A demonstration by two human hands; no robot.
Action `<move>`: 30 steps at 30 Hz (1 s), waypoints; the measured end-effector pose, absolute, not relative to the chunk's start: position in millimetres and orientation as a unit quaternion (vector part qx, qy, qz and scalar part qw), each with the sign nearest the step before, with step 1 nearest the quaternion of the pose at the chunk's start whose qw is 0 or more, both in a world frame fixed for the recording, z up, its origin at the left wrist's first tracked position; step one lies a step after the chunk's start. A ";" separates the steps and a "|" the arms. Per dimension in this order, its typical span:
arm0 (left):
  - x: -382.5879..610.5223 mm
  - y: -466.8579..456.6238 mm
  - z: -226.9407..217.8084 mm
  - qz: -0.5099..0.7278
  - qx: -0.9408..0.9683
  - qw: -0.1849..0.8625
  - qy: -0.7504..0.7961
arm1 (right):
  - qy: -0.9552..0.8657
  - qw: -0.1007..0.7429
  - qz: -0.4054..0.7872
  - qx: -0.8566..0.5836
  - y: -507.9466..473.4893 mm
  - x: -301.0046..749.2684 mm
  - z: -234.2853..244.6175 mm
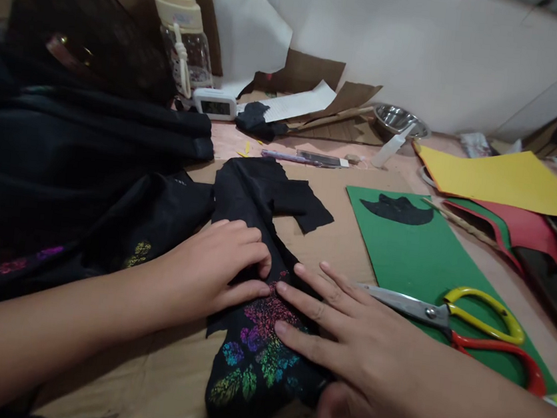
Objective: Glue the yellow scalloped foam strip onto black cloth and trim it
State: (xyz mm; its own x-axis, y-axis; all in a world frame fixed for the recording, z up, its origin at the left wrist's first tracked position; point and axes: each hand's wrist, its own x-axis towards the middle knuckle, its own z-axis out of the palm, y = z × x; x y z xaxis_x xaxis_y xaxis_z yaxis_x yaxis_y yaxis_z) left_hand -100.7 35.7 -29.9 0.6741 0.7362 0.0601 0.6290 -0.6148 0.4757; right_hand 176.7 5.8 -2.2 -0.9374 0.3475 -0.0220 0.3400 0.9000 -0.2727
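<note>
A piece of black fabric (254, 199) lies on the work surface, printed with a glittery multicoloured leaf pattern on its near part. My left hand (221, 266) rests on its middle, fingers curled and thumb bent in towards them, gripping the cloth. Just to the right, my right hand (346, 324) lies spread on the printed part, fingers stretched out and flat. Scissors (430, 312) with one yellow and one red handle lie beyond my right wrist, blades partly behind that hand. A green sheet (404, 250) under them carries a black crescent-like cutout (396, 209).
A heap of dark cloth (64, 144) fills the left side. Along the back stand a bottle (186, 44), a small digital clock (214, 104), a metal bowl (402, 120) and a white nozzle bottle (391, 148). Yellow sheets (508, 178) and red sheets (555, 251) are stacked at right.
</note>
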 end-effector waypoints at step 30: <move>-100.7 36.2 -30.2 0.131 0.889 0.219 0.379 | -0.972 -0.001 0.181 -0.148 -3.0 177.2 -16.3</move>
State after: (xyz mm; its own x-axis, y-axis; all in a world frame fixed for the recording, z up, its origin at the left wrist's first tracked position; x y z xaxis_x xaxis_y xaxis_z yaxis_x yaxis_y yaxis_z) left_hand -100.7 36.2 -30.2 0.6781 0.7319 0.0670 0.6170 -0.6165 0.4891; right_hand 177.2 -3.0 -16.3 -0.9564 0.2867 -0.0557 0.2876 0.8908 -0.3518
